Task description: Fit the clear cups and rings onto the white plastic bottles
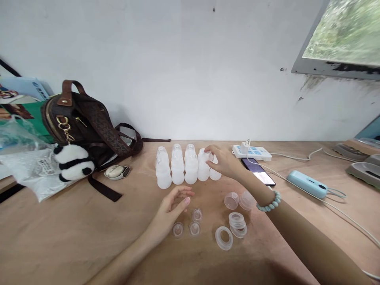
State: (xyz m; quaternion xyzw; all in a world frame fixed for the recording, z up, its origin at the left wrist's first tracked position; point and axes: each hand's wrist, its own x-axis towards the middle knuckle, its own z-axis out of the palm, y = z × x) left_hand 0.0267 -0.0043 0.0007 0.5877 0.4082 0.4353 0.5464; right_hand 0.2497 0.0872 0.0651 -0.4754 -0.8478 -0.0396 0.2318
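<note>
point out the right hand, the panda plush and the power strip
Right hand (223, 161): head view, back of the hand.
Panda plush (75, 163): head view, black band across its body.
Power strip (257, 152): head view, its socket face.

A wide, light brown tabletop (83, 225) held everything. Towards the back centre, frosted white bottles (164, 181) stood close together in rows. In front of them lay three small clear round pieces (194, 228), near one another. To their right were two translucent cups (231, 200), side by side, and translucent rings (224, 238), some stacked and one flat beside the stack. On the left sat a dark brown backpack (84, 126) and a crinkled plastic bag (29, 174). On the right lay a white power strip (260, 152), a lit phone (261, 176) and a pale blue device (307, 184)
</note>
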